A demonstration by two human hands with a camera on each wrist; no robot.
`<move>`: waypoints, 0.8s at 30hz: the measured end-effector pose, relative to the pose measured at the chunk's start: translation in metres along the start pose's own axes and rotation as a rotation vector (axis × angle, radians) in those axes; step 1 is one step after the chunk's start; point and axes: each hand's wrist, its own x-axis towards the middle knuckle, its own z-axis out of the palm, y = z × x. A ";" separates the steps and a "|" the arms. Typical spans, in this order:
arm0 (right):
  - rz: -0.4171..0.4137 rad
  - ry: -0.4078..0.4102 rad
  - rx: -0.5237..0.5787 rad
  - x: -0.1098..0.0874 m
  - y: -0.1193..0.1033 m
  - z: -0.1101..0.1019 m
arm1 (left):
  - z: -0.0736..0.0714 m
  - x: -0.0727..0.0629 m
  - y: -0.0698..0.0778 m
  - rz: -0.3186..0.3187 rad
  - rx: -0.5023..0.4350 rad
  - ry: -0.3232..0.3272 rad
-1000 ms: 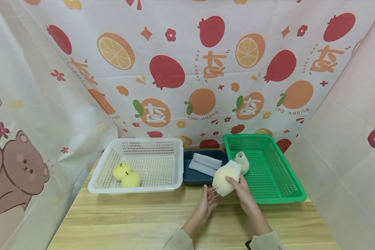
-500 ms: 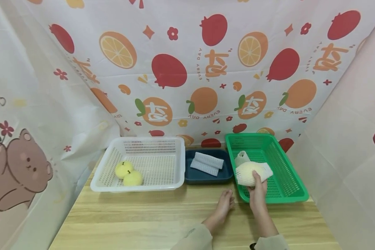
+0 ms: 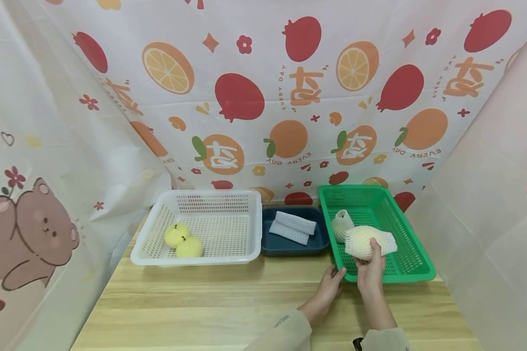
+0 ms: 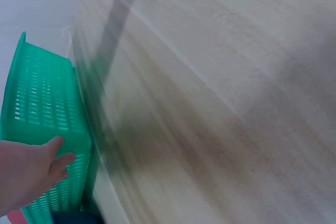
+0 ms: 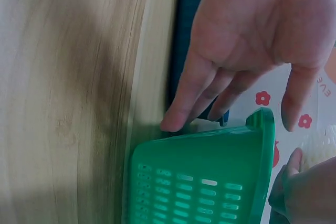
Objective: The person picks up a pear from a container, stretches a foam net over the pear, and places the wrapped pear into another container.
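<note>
Right hand (image 3: 371, 270) grips a net-wrapped yellow fruit (image 3: 364, 243) from the near side, thumb on top; we see it at the green basket (image 3: 423, 277), beside a rounded foam sleeve (image 3: 342, 225) standing within. Whether the fruit touches the basket floor, we cannot tell. Left hand (image 3: 327, 290) has its fingers loosely spread at the basket's near left corner; contact unclear. Left of that we note flat nets (image 3: 292, 228) in a blue tray (image 3: 296, 250), then two yellow fruits (image 3: 189, 247) in a white basket (image 3: 197, 262).
</note>
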 end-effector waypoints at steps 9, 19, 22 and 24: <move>-0.064 -0.022 -0.106 0.006 -0.014 0.007 | -0.001 0.004 0.007 0.000 0.036 -0.069; -0.163 -0.308 -0.806 0.039 -0.061 0.016 | -0.004 0.002 0.010 0.002 0.109 -0.096; -0.232 -0.424 -1.107 0.056 -0.061 0.014 | -0.004 0.003 0.010 0.014 0.170 -0.093; -0.315 -0.489 -1.292 0.067 -0.054 0.010 | -0.004 0.003 0.011 0.020 0.222 -0.090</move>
